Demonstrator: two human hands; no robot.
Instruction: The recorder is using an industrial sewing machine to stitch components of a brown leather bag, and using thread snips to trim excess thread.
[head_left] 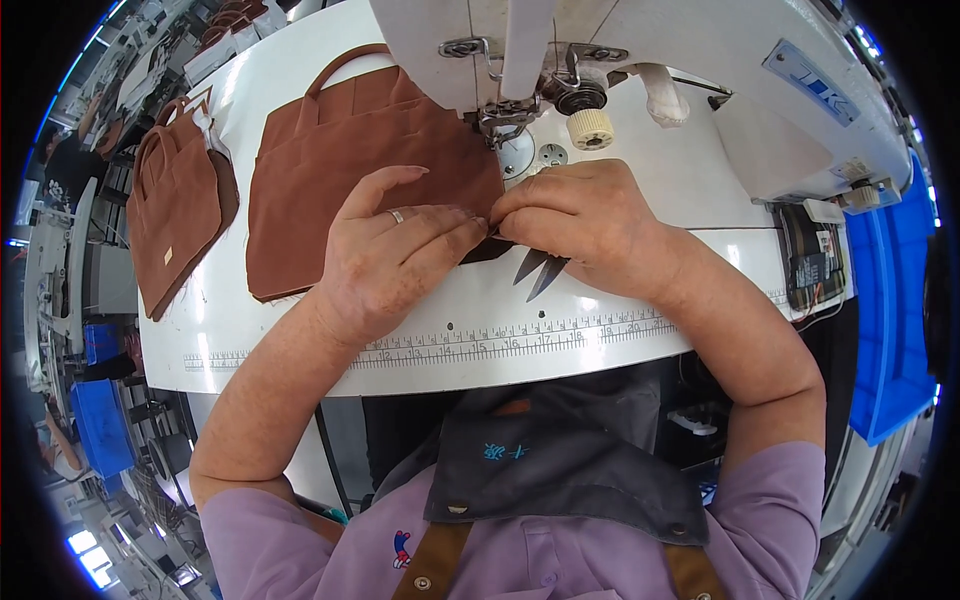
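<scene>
White worktable point(220, 325) fills the head view, a printed ruler strip point(500, 345) along its front edge, a blue bin point(880, 300) off to the right and a white sewing machine point(720, 60) across the top. On it lies the brown bag point(340, 140), flat, handle away from the person, its right edge just beside the machine's presser foot point(500, 130); a smaller brown bag point(180, 205) lies to the left. Both hands meet at the larger bag's right edge, near its lower corner. The left hand point(375, 265) seems to pinch that edge, fingertips drawn together, one finger standing apart. The right hand point(590, 215) has thumb and fingertip in a narrow pinch there and seems to hold dark scissors point(548, 278) in the palm, their parted blades showing below it; whatever is between the fingertips is too small to tell. For such close work, steady left fingers and a flat edge should help most; the blades are best angled off the cloth and the left fingertips, and both hands clear of the needle area.
</scene>
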